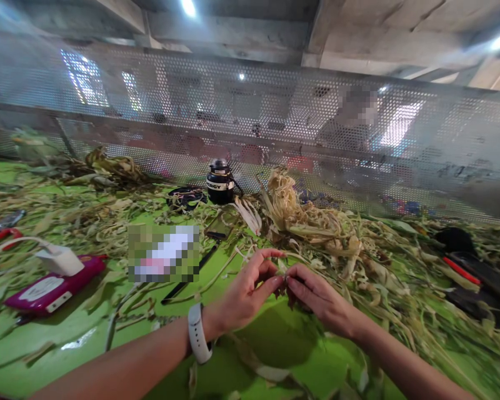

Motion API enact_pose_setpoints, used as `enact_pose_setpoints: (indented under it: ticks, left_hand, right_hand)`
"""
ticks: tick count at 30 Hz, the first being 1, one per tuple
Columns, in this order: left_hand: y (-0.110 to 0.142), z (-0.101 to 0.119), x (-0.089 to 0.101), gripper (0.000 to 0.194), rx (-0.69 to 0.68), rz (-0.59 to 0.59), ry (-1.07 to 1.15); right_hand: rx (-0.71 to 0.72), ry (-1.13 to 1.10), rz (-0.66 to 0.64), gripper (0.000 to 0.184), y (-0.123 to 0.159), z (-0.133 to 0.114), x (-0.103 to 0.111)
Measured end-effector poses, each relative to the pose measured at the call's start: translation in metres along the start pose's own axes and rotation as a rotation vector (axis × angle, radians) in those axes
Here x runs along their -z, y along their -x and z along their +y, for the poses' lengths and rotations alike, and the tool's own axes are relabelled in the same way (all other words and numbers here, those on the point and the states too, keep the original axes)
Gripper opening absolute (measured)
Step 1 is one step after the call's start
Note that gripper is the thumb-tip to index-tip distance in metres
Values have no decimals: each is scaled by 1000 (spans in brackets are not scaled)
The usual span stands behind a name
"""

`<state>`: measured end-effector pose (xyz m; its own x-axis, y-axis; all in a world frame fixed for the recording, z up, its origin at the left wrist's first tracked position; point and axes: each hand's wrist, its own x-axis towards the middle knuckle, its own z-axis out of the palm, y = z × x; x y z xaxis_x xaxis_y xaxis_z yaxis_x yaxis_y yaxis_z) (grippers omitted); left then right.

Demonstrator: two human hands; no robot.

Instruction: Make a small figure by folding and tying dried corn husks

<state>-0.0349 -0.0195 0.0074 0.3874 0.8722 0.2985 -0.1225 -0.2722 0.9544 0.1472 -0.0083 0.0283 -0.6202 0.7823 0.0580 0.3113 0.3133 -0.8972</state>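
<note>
My left hand (245, 294), with a white watch on its wrist, and my right hand (323, 297) meet fingertip to fingertip above the green tabletop (275, 333). Both pinch something small; a little dark reddish-brown material shows below the fingers, but its kind is hidden. Just beyond them lies a pale bundle of dried husk-like strips (281, 194). More loose dry strips (358, 250) spread to the right of my right hand. A flat black strip (189, 275) rests left of my left hand.
A black bottle (220, 186) stands by the perforated metal screen (241, 116). At left are a magenta power strip (45, 291) with a white charger (58, 260), and a pixelated phone-like object (166, 253). A black-and-red item (462, 270) lies right. Someone is behind the screen.
</note>
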Motion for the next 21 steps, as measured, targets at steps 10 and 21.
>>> enact_pose_setpoints:
  ticks: [10, 21]
  left_hand:
    - [-1, -1, 9, 39, 104, -32, 127]
    - [-10, -12, 5, 39, 324, 80, 197]
  right_hand:
    - [218, 413, 40, 21, 1, 2, 3]
    - [523, 1227, 285, 24, -3, 18, -9]
